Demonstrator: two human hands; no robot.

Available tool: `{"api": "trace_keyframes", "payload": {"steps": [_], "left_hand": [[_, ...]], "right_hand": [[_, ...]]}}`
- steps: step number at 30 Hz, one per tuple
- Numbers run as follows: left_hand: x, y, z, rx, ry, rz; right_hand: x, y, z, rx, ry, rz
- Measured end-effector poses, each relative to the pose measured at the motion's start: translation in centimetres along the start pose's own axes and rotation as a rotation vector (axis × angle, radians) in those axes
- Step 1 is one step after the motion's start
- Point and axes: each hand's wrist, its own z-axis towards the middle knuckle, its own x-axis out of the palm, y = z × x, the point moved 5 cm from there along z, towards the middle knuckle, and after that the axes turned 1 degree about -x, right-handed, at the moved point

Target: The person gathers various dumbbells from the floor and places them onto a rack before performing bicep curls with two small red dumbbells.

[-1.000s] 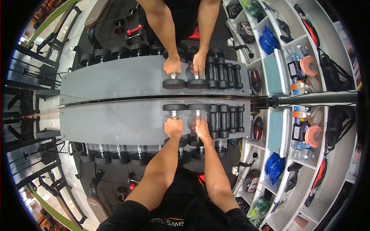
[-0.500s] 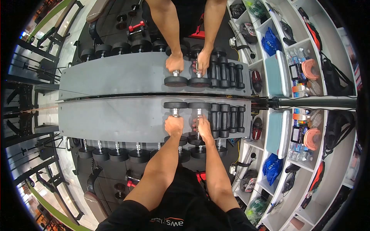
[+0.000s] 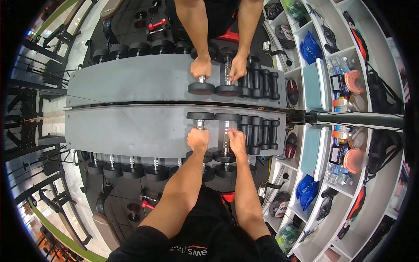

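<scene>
Two round-headed dumbbells lie side by side on the grey shelf, lengthwise to me. My left hand (image 3: 198, 139) is closed around the chrome handle of the left dumbbell (image 3: 200, 116). At the right dumbbell (image 3: 227, 117), my right hand (image 3: 237, 142) is to the right of the handle, fingers loosely bent and not wrapped round it. Its fingertips are right at the handle near the far head. Beside that hand stands a row of several slimmer black dumbbells (image 3: 255, 135).
A mirror behind the grey shelf (image 3: 126, 131) reflects my arms and the weights. More dumbbells (image 3: 156, 171) sit on a lower rack nearer me. At right, white cubbies (image 3: 321, 207) hold bottles, a blue bag (image 3: 308, 192) and a pale blue box (image 3: 315, 150).
My right hand has come off its hold around the right dumbbell's handle and shifted right. My left hand keeps its grip. The view has shifted slightly.
</scene>
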Motion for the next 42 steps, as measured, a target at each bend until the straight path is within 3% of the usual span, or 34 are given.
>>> {"api": "trace_keyframes", "payload": {"steps": [6, 12, 24, 42], "left_hand": [[0.3, 0.2, 0.3, 0.001, -0.002, 0.009], [0.4, 0.2, 0.3, 0.006, -0.008, 0.006], [0.4, 0.2, 0.3, 0.008, 0.003, 0.007], [0.5, 0.3, 0.3, 0.018, -0.016, 0.006]], "right_hand": [[0.2, -0.7, 0.2, 0.001, 0.029, 0.071], [0.3, -1.8, 0.1, 0.207, 0.143, 0.144], [0.8, -2.4, 0.1, 0.182, 0.023, 0.114], [1.3, -3.9, -0.1, 0.270, 0.053, 0.215]]}}
